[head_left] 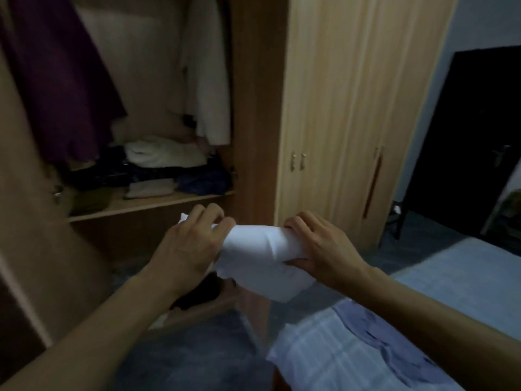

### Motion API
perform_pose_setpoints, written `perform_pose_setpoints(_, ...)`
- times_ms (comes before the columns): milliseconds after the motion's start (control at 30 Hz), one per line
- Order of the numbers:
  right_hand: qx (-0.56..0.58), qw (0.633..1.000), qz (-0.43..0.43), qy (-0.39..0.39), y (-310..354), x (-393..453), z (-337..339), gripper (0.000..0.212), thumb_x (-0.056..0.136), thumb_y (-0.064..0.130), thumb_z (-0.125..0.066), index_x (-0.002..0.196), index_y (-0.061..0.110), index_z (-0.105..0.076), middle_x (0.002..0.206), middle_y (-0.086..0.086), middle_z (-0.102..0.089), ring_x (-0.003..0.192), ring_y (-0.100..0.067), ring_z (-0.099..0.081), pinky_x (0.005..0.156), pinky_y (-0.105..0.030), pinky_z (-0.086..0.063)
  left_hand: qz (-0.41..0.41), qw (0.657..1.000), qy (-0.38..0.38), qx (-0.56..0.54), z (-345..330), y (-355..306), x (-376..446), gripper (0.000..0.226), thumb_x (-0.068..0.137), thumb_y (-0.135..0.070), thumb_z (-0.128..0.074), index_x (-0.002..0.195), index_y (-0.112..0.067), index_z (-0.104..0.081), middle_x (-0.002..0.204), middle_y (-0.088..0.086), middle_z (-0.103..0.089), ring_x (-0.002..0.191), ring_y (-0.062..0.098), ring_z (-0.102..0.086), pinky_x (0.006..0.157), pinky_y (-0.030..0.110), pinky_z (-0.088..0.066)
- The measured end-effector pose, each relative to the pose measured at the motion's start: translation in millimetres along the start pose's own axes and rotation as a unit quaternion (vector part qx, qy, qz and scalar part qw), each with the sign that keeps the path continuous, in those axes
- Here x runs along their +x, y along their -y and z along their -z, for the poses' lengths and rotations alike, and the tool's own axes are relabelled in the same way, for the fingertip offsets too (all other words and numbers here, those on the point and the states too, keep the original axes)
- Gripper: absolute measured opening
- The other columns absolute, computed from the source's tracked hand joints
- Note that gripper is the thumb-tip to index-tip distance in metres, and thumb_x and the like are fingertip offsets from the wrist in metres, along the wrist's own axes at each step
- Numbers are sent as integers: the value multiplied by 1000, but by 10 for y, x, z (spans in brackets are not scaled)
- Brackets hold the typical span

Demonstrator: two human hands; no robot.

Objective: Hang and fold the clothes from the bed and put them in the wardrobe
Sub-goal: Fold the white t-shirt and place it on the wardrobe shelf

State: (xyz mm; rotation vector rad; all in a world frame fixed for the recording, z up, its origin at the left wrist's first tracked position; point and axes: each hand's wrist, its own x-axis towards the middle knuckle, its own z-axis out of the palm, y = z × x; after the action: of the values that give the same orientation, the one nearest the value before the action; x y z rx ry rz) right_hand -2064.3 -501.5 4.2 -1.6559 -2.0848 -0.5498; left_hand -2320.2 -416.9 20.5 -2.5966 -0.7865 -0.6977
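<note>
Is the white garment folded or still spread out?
Folded: the white garment is a compact bundle gripped by left hand and right hand.

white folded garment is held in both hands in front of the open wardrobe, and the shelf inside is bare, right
Not quite. The shelf is not bare: the head view shows a pile of folded clothes on it. The rest holds: the left hand and right hand both grip the white folded garment before the open wardrobe.
</note>
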Motion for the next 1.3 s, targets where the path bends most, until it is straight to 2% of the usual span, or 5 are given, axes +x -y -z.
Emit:
perform_pose_setpoints(533, 33, 979, 203, -9, 1524, 2097, -993, 51, 70, 35, -71, 115, 20, -54, 105, 1, -52, 89, -17, -49, 70, -24, -33, 133, 987, -34, 83, 140, 2111, -1315, 79, 50, -15, -92, 116, -15, -50, 110, 10, -54, 92, 29, -60, 50, 38, -56)
perform_pose_setpoints(667, 46, 978, 203, -16, 1327, 2391, -1363, 51, 70, 37, -71, 115, 21, -53, 106, 2, -52, 90, -16, -48, 71, -23, -30, 127, 987, -22, 94, -80, 2384, -1098, 71, 54, -14, -89, 116, -15, -53, 111, 9, -55, 91, 27, -60, 50, 36, -55)
perform_pose_setpoints(833, 57, 982, 175, -37, 813, 2872, -1792, 58, 65, 36, -75, 116, 21, -51, 105, 0, -52, 89, -20, -49, 65, -30, -43, 106, 989, -8, 102, -452, 2781, -426, 56, 54, -7, -79, 106, -11, -61, 102, 8, -56, 85, 24, -53, 47, 37, -50)
perform_pose_setpoints(1033, 58, 985, 157, -34, 169, 3503, -2149, 55, 67, 34, -75, 116, 19, -54, 107, -2, -54, 92, -25, -54, 69, -37, -48, 110, 992, -6, 65, -960, 3262, 329, 46, 64, -19, -57, 109, -13, -60, 103, 4, -52, 87, 19, -44, 49, 40, -47)
perform_pose_setpoints(1300, 77, 987, 136, -31, -199, 4166, -2681, 59, 66, 35, -76, 118, 25, -51, 107, 0, -54, 91, -20, -52, 70, -34, -48, 120, 991, 7, 51, -1388, 3879, 887, 48, 60, -17, -65, 108, -19, -58, 104, -2, -49, 89, 16, -44, 51, 38, -47)
